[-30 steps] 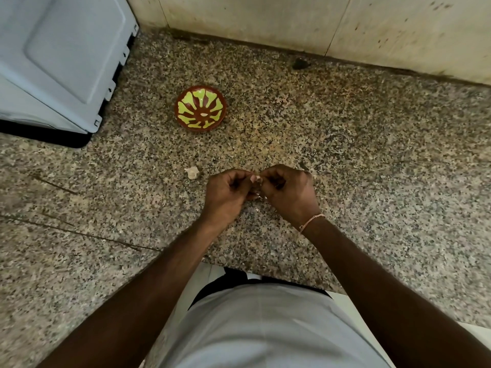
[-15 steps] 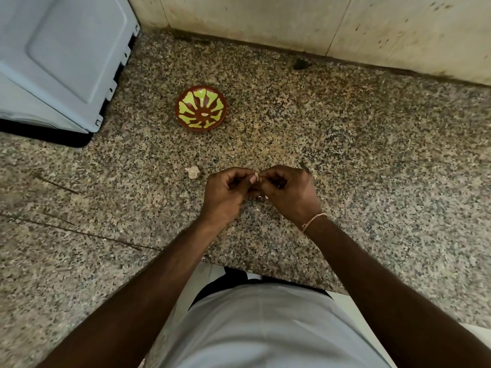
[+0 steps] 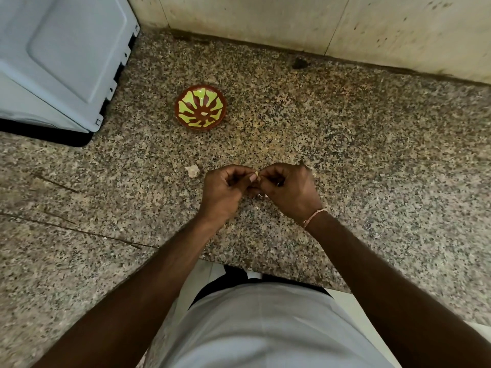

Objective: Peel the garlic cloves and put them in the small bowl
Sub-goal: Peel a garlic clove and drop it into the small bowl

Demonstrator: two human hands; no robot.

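My left hand [image 3: 225,192] and my right hand [image 3: 289,192] meet over the granite counter, fingers curled, both pinching one small pale garlic clove [image 3: 256,173] between their fingertips. Most of the clove is hidden by the fingers. A small red-brown bowl [image 3: 201,107] with a yellow-green flower pattern stands farther back, slightly left of the hands, with one small pale piece [image 3: 204,113] at its centre. A whitish garlic scrap [image 3: 192,171] lies on the counter just left of my left hand.
A pale blue-grey appliance [image 3: 61,59] fills the back left corner. A tiled wall [image 3: 318,25] borders the counter at the back. The counter's front edge [image 3: 265,272] runs close to my body. Thin dark sticks [image 3: 79,232] lie on the left.
Both hands stay in the same spot; the fingertips have shifted slightly around the clove. Nothing else has moved.
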